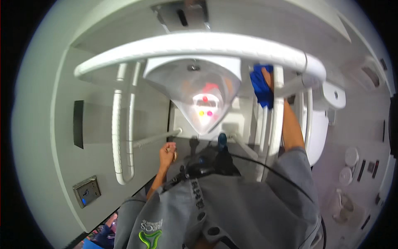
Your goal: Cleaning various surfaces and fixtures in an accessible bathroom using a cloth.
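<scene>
Two hands apart: your right hand (268,79) fingers clamp a blue cloth (261,85) against the white grab rail (199,43), wiping; left hand (167,152) fingers curled loosely, hanging below the urinal (195,91).

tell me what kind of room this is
Most likely an accessible public restroom. A white urinal hangs on the wall inside white grab rails, with a toilet to the right. The right hand presses a blue cloth on the rail.

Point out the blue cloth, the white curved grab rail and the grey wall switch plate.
Blue cloth (261,85), head view, middle of fabric.
White curved grab rail (195,42), head view, top of bend.
Grey wall switch plate (87,191), head view, plate centre.
</scene>
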